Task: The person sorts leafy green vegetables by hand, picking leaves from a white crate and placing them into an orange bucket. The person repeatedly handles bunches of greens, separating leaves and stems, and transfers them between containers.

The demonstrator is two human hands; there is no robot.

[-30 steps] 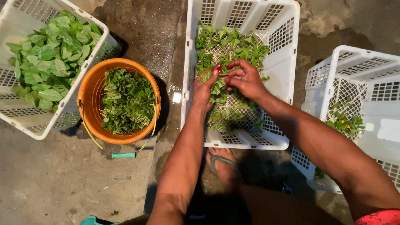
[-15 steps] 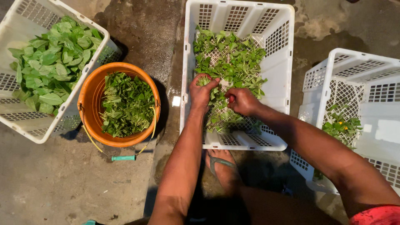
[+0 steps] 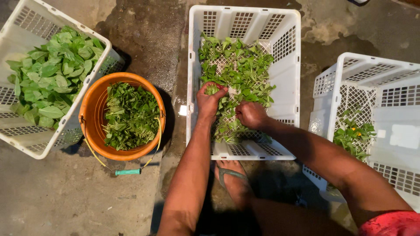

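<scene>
A white plastic crate [image 3: 288,52] in front of me holds a loose layer of small green leafy sprigs [image 3: 245,70]. My left hand [image 3: 209,99] is in the crate, fingers closed around a small bunch of green stems [image 3: 212,89]. My right hand [image 3: 250,115] lies just to its right, curled down among the leaves; whether it grips any cannot be made out.
An orange bucket [image 3: 89,109] with trimmed greens and a green-handled bail stands to the left. A white crate [image 3: 92,39] of larger leaves is at far left. Another white crate [image 3: 385,100] with a few sprigs sits at right. My sandalled foot [image 3: 234,181] rests below the middle crate.
Both hands moved from holding a stem above the leaves down into the crate. The left hand now clutches a bunch and the right has dropped onto the leaves.
</scene>
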